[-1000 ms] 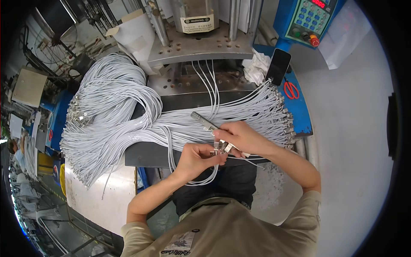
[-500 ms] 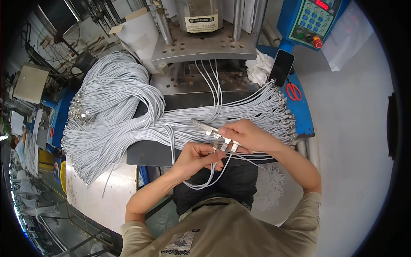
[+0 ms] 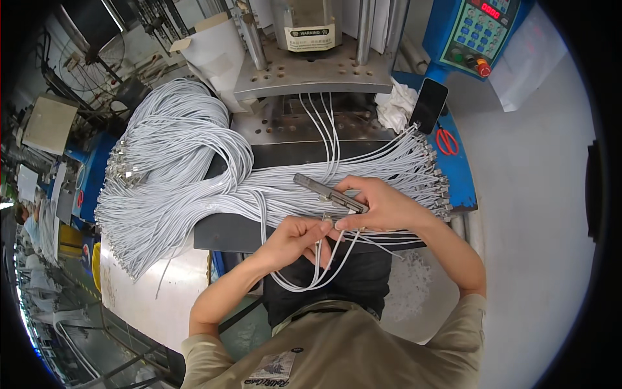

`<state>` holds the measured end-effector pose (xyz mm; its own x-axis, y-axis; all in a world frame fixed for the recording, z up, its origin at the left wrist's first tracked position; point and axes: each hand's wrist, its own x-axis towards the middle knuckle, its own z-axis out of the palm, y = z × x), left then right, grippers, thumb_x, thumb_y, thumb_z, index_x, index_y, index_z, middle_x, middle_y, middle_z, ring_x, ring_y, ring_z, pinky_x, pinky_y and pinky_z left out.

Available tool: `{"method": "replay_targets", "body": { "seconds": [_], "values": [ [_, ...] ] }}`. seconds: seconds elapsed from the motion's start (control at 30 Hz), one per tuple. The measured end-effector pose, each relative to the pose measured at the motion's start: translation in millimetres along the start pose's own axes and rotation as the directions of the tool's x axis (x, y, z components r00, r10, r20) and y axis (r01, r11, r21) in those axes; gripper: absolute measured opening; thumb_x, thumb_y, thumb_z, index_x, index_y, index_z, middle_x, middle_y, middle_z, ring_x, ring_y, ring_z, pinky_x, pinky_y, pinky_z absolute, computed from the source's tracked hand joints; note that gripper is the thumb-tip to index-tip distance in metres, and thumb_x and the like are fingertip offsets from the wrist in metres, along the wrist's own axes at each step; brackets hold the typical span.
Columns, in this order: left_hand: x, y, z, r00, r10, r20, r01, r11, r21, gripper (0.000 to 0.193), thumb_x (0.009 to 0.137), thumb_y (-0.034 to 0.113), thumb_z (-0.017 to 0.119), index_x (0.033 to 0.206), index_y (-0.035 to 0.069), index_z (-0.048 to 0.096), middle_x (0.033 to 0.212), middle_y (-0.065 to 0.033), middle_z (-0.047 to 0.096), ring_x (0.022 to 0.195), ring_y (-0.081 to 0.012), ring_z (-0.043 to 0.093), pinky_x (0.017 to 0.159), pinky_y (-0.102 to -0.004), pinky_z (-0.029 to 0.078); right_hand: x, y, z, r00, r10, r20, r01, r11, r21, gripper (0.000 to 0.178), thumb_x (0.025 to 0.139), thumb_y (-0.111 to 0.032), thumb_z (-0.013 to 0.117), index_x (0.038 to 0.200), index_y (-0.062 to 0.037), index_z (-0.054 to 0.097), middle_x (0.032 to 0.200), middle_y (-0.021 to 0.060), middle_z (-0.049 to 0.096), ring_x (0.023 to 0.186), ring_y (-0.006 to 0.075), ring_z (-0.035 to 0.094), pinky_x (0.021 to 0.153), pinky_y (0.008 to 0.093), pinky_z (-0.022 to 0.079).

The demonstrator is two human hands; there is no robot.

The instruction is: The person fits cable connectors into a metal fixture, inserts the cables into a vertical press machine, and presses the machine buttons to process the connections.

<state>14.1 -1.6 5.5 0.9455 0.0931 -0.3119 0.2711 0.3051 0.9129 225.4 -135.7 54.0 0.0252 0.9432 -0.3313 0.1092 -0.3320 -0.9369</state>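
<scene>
My right hand (image 3: 378, 204) grips a long, narrow metal bar-shaped fixture (image 3: 316, 187), with its dark flat side turned up. White cables (image 3: 353, 243) hang from the near end of the bar, under my fingers. Close beside it, my left hand (image 3: 295, 241) pinches a white cable by its small metal connector end (image 3: 326, 221). The fingertips of both hands nearly meet there. Loops of cable (image 3: 301, 286) droop below my hands over my lap. How the connectors sit in the bar is hidden by my right hand.
A large bundle of white cables (image 3: 175, 120) covers the bench, connector ends fanning left and right. Behind stands a press (image 3: 314, 78) with several cables running out of it. At right are a phone (image 3: 428, 106), red scissors (image 3: 446, 141), a white cloth (image 3: 395, 109) and a control panel (image 3: 476, 32).
My right hand has turned the bar over, so its dark flat face shows instead of the edge with the connectors. My left hand stays close by, its thumb nearer the right fingertips.
</scene>
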Motion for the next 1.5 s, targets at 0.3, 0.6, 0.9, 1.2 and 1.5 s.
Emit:
{"method": "replay_targets", "body": {
  "seconds": [0.3, 0.6, 0.9, 1.2, 1.5],
  "values": [
    [6, -9, -5, 0.993, -0.089, 0.08, 0.095, 0.992, -0.083, 0.044, 0.111, 0.035, 0.048, 0.104, -0.001, 0.072, 0.079, -0.009, 0.072, 0.068, -0.0181, 0.073, 0.062, -0.0269, 0.059, 17, 31, 5, 0.948, -0.319, -0.014, 0.307, 0.922, -0.235, 0.059, 0.084, -0.023, 0.086, 0.13, -0.001, 0.056, 0.071, 0.0025, 0.065, 0.052, 0.0046, 0.052, 0.045, 0.0243, 0.036],
    [7, -8, 2, 0.979, -0.093, -0.183, -0.001, 0.89, -0.455, 0.027, 0.107, 0.021, 0.057, 0.121, -0.002, 0.063, 0.084, -0.0085, 0.072, 0.078, -0.0222, 0.075, 0.072, -0.034, 0.064, 3, 7, 1, 1.0, 0.01, 0.014, -0.01, 1.0, 0.002, 0.05, 0.089, -0.028, 0.082, 0.122, -0.001, 0.056, 0.066, 0.0038, 0.062, 0.044, 0.0074, 0.051, 0.039, 0.0239, 0.034],
    [-3, -10, 21, 0.883, 0.131, -0.451, -0.28, 0.918, -0.282, 0.041, 0.095, 0.0, 0.071, 0.133, -0.003, 0.055, 0.105, -0.0173, 0.076, 0.095, -0.0235, 0.076, 0.086, -0.0373, 0.065, -8, 3, -9, 0.985, 0.038, -0.171, -0.016, 0.992, 0.128, 0.037, 0.091, -0.026, 0.08, 0.11, -0.005, 0.056, 0.061, 0.0008, 0.06, 0.042, 0.0052, 0.049, 0.038, 0.0213, 0.033],
    [5, -16, 8, 0.944, 0.081, -0.321, -0.136, 0.979, -0.154, 0.041, 0.098, 0.003, 0.069, 0.133, -0.008, 0.053, 0.105, -0.0212, 0.076, 0.094, -0.0237, 0.076, 0.08, -0.0341, 0.065, -3, 13, -2, 0.995, -0.095, -0.032, 0.076, 0.926, -0.369, 0.039, 0.089, -0.028, 0.082, 0.113, -0.0049, 0.061, 0.059, 0.0011, 0.062, 0.048, 0.0081, 0.051, 0.047, 0.0248, 0.036],
    [5, 17, -6, 0.93, 0.145, -0.338, -0.16, 0.987, -0.017, 0.054, 0.096, 0.008, 0.073, 0.139, -0.011, 0.046, 0.103, -0.0192, 0.075, 0.094, -0.026, 0.076, 0.08, -0.0352, 0.065, -11, 14, -46, 0.993, -0.061, 0.097, 0.097, 0.899, -0.426, 0.035, 0.09, -0.036, 0.078, 0.104, -0.0063, 0.068, 0.069, 0.0097, 0.066, 0.061, 0.0162, 0.061, 0.056, 0.0315, 0.044]
  ]
}}
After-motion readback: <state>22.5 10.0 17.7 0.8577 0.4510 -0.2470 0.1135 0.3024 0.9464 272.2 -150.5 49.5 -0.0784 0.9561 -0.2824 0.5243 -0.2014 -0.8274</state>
